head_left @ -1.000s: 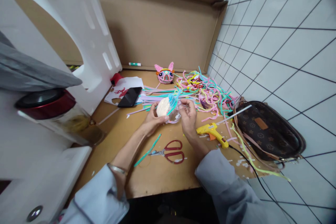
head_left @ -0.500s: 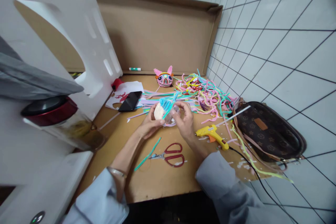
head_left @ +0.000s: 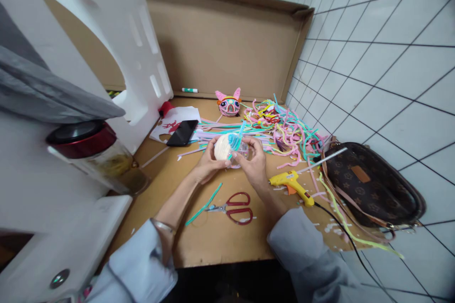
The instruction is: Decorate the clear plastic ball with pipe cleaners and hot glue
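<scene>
Between my hands is a round craft ball (head_left: 222, 147), cream on its left, with blue and teal pipe cleaner on top and a clear-looking right side. My left hand (head_left: 209, 163) is closed around the cream side. My right hand (head_left: 256, 163) grips the right side, thumb against the front near the blue strip. Below my hands lie red-handled scissors (head_left: 239, 208) and a green pipe cleaner (head_left: 204, 204). A yellow glue gun (head_left: 293, 184) rests right of my right hand with a clear stick in its back.
Behind the ball are straight pipe cleaners (head_left: 216, 135), a tangled pile (head_left: 284, 125) and a pink-eared craft head (head_left: 229, 104). A phone (head_left: 183, 133) lies on paper. At left stands a glass jar (head_left: 117, 165); at right, a brown bag (head_left: 377, 184) against the tiled wall.
The ball has turned in my hands, so more of its cream side faces me and the blue part looks smaller. The whole view has shifted slightly; both hands keep their hold.
</scene>
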Demonstrator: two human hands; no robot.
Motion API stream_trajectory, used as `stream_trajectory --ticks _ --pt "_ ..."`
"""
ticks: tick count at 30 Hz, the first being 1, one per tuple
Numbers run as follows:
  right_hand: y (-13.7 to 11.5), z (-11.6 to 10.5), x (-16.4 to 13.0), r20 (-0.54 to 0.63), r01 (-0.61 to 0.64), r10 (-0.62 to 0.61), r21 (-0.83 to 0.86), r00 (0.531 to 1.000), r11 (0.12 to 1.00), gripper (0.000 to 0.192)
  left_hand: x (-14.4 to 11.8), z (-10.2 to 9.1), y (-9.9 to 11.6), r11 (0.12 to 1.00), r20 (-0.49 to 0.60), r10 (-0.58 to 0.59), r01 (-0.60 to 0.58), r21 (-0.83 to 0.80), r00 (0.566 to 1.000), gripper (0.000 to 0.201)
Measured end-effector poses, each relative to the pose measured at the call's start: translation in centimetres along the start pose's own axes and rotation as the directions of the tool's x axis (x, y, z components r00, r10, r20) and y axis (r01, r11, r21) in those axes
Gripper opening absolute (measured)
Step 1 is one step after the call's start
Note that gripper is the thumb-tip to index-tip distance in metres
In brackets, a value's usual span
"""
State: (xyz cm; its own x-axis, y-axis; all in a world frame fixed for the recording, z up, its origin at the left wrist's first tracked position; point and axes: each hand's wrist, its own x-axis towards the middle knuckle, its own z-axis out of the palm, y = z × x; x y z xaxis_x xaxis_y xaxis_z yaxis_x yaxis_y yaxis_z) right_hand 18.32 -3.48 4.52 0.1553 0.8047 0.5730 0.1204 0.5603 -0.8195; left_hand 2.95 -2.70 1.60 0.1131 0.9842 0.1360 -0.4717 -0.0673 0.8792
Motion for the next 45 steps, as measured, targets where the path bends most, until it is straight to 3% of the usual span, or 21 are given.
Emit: stream_trajectory --ticks 8,12,31,45 --pt "0.4 -0.2 0.0 0.040 -0.044 0.043 0.024 0.998 0.999 0.040 -0.7 1.3 1.7 1.000 0.020 -0.011 0.011 0.019 1.000 0.095" --pt "0.4 -0.2 0.0 0.059 -0.065 0.062 0.050 0.996 0.997 0.041 -1.0 1.4 2.3 0.997 0.051 -0.071 0.072 -0.011 0.996 0.085" --pt "0.4 0.2 -0.2 0.091 -0.072 0.069 0.022 0.993 0.997 0.053 -0.9 1.2 1.9 0.998 0.021 -0.039 0.037 0.053 0.999 0.089" --pt "0.3 0.3 -0.3 0.096 -0.058 0.058 -0.001 0.994 0.998 0.052 -1.1 1.3 2.4 0.991 0.042 -0.129 0.129 -0.017 0.991 0.080"
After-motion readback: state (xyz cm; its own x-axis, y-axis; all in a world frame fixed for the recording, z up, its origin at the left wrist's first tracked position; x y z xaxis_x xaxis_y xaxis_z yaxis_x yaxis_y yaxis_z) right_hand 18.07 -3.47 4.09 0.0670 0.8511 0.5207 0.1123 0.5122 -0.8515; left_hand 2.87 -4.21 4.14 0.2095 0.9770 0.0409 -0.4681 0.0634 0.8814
